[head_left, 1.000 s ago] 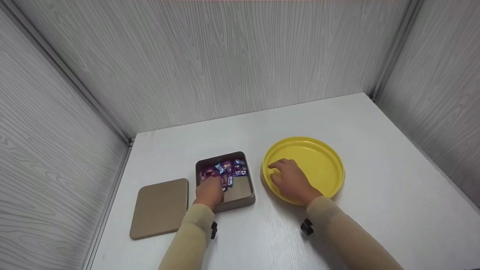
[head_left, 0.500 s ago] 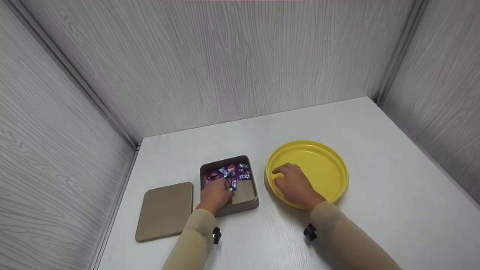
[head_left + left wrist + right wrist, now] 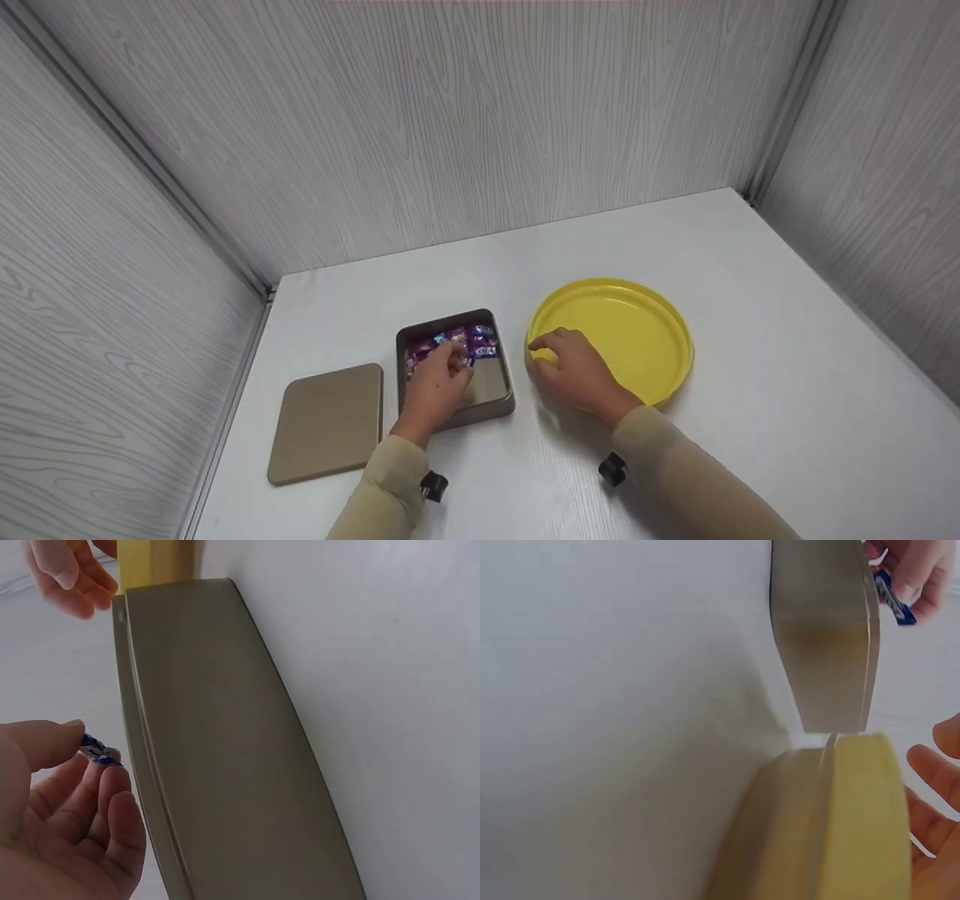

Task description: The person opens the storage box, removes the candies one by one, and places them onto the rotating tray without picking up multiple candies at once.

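Between thumb and fingers my left hand (image 3: pixel 435 390) pinches a small blue-wrapped candy (image 3: pixel 100 751), held just above the tin's rim. Beneath it is a square brown tin (image 3: pixel 480 414) without its lid. Several purple and blue wrapped candies (image 3: pixel 484 341) lie in its back and left parts, and its bare floor shows at the front right. My right hand (image 3: pixel 579 375) hovers over the left side of a round yellow tray (image 3: pixel 637 341), fingers loosely bent and holding nothing. The right wrist view also shows the pinched candy (image 3: pixel 894 598) beyond the tin's side.
A flat brown lid (image 3: pixel 328 424) lies on the white table (image 3: pixel 525 487), left of the tin. Wood-grain panels (image 3: pixel 465 127) stand behind the table and at both sides. A narrow gap separates the tin from the tray.
My left hand has risen from among the candies in the tin, bringing a blue-wrapped candy up. My right hand has stayed near the tray's left side, shifting slightly.
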### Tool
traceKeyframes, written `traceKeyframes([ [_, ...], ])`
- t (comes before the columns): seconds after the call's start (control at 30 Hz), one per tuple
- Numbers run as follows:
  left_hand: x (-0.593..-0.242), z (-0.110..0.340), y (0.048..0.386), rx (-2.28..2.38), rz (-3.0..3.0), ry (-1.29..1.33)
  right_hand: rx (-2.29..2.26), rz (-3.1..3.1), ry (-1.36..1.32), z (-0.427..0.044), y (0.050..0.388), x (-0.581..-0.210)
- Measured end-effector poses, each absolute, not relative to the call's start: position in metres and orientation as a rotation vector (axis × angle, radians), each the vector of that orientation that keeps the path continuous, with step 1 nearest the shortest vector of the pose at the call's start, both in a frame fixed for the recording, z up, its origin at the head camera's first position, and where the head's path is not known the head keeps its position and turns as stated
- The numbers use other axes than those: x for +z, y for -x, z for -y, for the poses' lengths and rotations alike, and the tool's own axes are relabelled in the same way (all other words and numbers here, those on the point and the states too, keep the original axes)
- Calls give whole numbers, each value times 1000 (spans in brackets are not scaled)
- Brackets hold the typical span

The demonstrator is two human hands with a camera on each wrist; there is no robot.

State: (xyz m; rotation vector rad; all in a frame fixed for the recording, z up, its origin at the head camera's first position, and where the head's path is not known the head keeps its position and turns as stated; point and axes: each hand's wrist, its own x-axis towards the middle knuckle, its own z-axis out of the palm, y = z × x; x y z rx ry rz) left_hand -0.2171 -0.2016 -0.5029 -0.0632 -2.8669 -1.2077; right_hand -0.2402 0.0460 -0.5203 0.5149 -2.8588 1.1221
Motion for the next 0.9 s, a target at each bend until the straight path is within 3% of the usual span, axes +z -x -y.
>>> traceKeyframes([
  [0.43, -501, 183, 207, -1426, 2806, 73, 1215, 2784, -797, -17, 226, -514],
  [0.9, -499, 167, 204, -1443, 2862, 124, 1152, 2781, -855, -11, 219, -513],
])
